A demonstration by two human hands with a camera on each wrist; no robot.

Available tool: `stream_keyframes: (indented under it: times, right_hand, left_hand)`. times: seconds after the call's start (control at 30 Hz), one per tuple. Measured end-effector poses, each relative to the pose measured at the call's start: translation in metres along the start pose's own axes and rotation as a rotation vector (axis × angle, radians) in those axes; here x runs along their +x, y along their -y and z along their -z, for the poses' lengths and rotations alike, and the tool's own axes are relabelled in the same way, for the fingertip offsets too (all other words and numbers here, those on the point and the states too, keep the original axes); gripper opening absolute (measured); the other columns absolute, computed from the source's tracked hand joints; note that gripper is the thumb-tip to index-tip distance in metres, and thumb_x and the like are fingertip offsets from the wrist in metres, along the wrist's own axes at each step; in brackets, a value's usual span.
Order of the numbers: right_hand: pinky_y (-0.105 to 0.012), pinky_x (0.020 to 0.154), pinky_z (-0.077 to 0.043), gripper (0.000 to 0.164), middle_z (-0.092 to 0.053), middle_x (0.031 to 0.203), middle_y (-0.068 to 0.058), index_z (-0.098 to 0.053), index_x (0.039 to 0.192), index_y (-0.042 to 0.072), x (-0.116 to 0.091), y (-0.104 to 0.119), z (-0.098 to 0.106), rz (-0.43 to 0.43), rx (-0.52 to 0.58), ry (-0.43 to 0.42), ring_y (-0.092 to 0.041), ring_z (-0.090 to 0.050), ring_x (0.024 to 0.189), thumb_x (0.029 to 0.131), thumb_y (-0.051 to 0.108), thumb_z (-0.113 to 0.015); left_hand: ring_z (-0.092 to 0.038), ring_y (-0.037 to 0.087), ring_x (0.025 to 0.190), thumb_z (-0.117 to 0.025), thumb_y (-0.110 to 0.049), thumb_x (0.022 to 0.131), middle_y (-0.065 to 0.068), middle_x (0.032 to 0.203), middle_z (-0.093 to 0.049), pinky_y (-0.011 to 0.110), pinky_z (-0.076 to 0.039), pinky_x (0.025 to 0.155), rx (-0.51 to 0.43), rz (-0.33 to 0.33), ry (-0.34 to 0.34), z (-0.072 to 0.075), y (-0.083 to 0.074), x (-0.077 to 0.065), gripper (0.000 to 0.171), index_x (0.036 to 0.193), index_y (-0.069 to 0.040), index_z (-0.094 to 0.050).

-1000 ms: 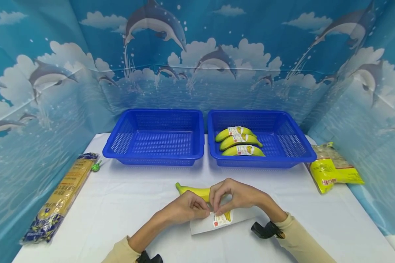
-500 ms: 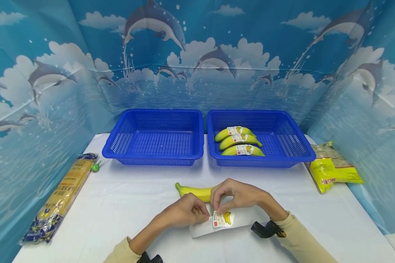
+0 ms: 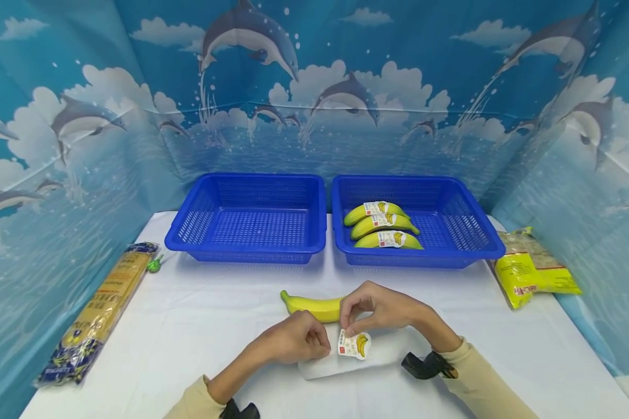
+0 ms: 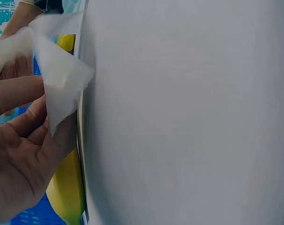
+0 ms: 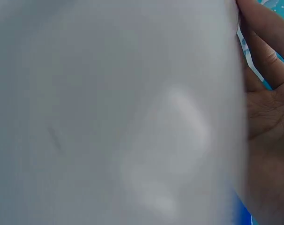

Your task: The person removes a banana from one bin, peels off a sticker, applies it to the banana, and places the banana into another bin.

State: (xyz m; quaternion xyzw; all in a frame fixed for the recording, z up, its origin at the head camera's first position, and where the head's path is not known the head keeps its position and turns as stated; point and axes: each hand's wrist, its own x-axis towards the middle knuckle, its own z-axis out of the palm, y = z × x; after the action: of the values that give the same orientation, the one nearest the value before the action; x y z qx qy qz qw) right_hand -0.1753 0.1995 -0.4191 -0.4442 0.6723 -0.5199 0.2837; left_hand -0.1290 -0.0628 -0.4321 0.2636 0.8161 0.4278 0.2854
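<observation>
In the head view my right hand [image 3: 380,309] pinches the top edge of a white sticker [image 3: 355,345] printed with bananas. My left hand [image 3: 296,338] pinches white backing paper [image 3: 385,349], which spreads below both hands. The left wrist view shows a folded, translucent corner of that backing paper [image 4: 64,77] between thumb and fingers. A gap separates the sticker from the left fingertips. Just behind the hands lies a yellow banana [image 3: 314,308], its right end hidden by the right hand. Blurred white paper [image 5: 118,117] covers most of the right wrist view.
Two blue baskets [image 3: 251,257] stand at the back. The right basket [image 3: 424,259] holds three labelled bananas [image 3: 385,222]. A long noodle packet [image 3: 102,308] and a small green item [image 3: 154,265] lie at left. A yellow bag [image 3: 529,270] lies at right.
The sticker has come away from beside the left fingertips and tilted in the right hand's pinch. The gap between the two hands has widened slightly. The banana stays put.
</observation>
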Motion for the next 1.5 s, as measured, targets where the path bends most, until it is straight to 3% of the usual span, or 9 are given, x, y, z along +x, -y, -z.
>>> stream_keyframes:
  times: [0.2,0.47,0.7,0.9,1.07,1.3,1.5]
  right_hand:
    - [-0.037,0.085,-0.066,0.008,-0.075,0.092,-0.017,-0.075,0.101,-0.004,0.000,0.004,0.001,-0.004,0.006,-0.027,-0.008,-0.070,0.086,0.096,0.001,-0.079]
    - [-0.035,0.083,-0.066,0.009,-0.075,0.091,-0.020,-0.077,0.099,-0.004,0.000,0.004,0.000,-0.050,-0.005,-0.061,-0.010,-0.071,0.084,0.094,0.001,-0.082]
    - [-0.031,0.077,-0.065,0.008,-0.078,0.090,-0.011,-0.078,0.096,-0.001,0.000,0.003,-0.002,-0.076,-0.018,-0.086,-0.008,-0.070,0.079,0.093,0.004,-0.084]
    - [-0.028,0.073,-0.064,0.010,-0.078,0.089,-0.006,-0.078,0.096,-0.003,0.001,0.000,-0.003,-0.054,-0.019,-0.102,-0.005,-0.068,0.077,0.094,0.006,-0.083]
    - [-0.022,0.069,-0.060,0.009,-0.077,0.090,-0.010,-0.078,0.097,-0.004,0.002,0.000,-0.003,-0.031,-0.006,-0.102,-0.005,-0.064,0.076,0.096,0.004,-0.081]
    - [-0.021,0.071,-0.059,0.003,-0.075,0.091,-0.012,-0.080,0.100,0.000,0.003,0.000,-0.003,-0.005,-0.017,-0.099,-0.005,-0.062,0.079,0.097,0.001,-0.079]
    - [-0.023,0.072,-0.061,0.003,-0.074,0.091,-0.009,-0.080,0.100,0.001,0.003,-0.001,-0.002,-0.019,-0.026,-0.105,-0.005,-0.063,0.079,0.097,0.002,-0.078]
  left_hand:
    - [-0.055,0.002,0.059,-0.080,-0.003,0.093,-0.009,0.066,-0.065,0.018,-0.047,0.053,0.078,0.016,0.014,0.002,0.001,0.000,0.011,0.085,-0.010,-0.080]
    - [-0.055,0.004,0.061,-0.083,0.000,0.090,-0.005,0.067,-0.065,0.017,-0.046,0.056,0.072,0.065,0.067,0.004,-0.008,-0.005,0.010,0.084,-0.008,-0.080]
    - [-0.059,0.001,0.065,-0.082,-0.011,0.094,-0.013,0.071,-0.066,0.020,-0.055,0.061,0.181,-0.004,0.093,0.005,0.005,0.000,0.005,0.089,-0.012,-0.083]
    - [-0.060,0.002,0.067,-0.084,-0.009,0.093,-0.010,0.074,-0.070,0.020,-0.054,0.064,0.161,0.035,0.074,0.010,-0.017,-0.010,0.005,0.096,-0.006,-0.085]
    - [-0.064,0.000,0.076,-0.084,-0.012,0.094,-0.010,0.086,-0.077,0.020,-0.056,0.072,0.175,0.052,0.054,0.014,-0.025,-0.014,0.012,0.105,-0.008,-0.085]
    - [-0.070,0.000,0.090,-0.084,-0.015,0.095,-0.007,0.100,-0.082,0.020,-0.058,0.082,0.156,-0.004,0.059,0.018,-0.026,-0.014,0.017,0.111,-0.008,-0.085]
    - [-0.070,-0.003,0.091,-0.083,-0.015,0.096,-0.009,0.100,-0.082,0.018,-0.059,0.084,0.089,-0.085,0.066,0.019,-0.026,-0.014,0.014,0.109,-0.009,-0.085]
